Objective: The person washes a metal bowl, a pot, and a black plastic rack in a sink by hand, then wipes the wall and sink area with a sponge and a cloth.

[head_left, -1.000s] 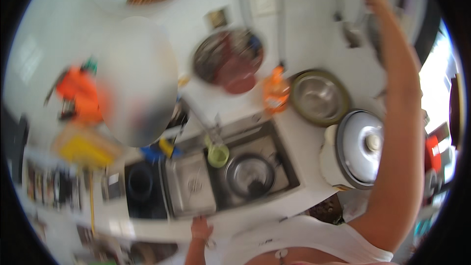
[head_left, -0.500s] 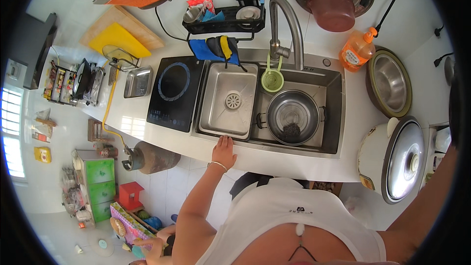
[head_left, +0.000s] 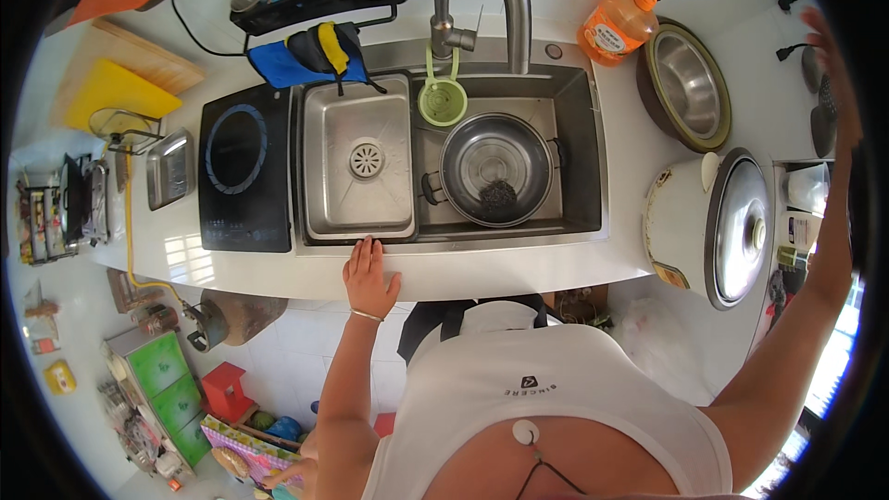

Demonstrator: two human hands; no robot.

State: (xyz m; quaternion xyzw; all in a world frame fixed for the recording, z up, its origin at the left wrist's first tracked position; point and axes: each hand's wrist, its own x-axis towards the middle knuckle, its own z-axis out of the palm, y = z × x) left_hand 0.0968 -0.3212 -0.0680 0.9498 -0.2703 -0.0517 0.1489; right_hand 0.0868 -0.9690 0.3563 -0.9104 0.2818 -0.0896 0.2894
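Observation:
My left hand [head_left: 370,280] lies flat with fingers stretched out on the front edge of the sink [head_left: 444,246]. My right hand [head_left: 824,60] is raised at the far right by the wall, partly lost in the dark rim. Its visible fingers look stretched out, with nothing seen in them. Dark hanging utensils [head_left: 822,130] are near that hand. In the right basin sits a dark two-handled pot [head_left: 454,171] with a scouring ball [head_left: 498,194] inside. A green strainer cup [head_left: 443,102] hangs below the grey faucet [head_left: 519,9].
Left of the sink are a black induction cooktop [head_left: 245,208] and a steel tray [head_left: 171,167]. On the right stand an orange soap bottle [head_left: 607,35], nested basins [head_left: 690,83] and a large lidded cooker [head_left: 681,222]. A cloth [head_left: 287,63] hangs from the black rack [head_left: 324,7].
My view has shifted right and closer to the counter. My right arm has risen, and its hand now shows at the upper right. My left hand stays on the sink's front edge.

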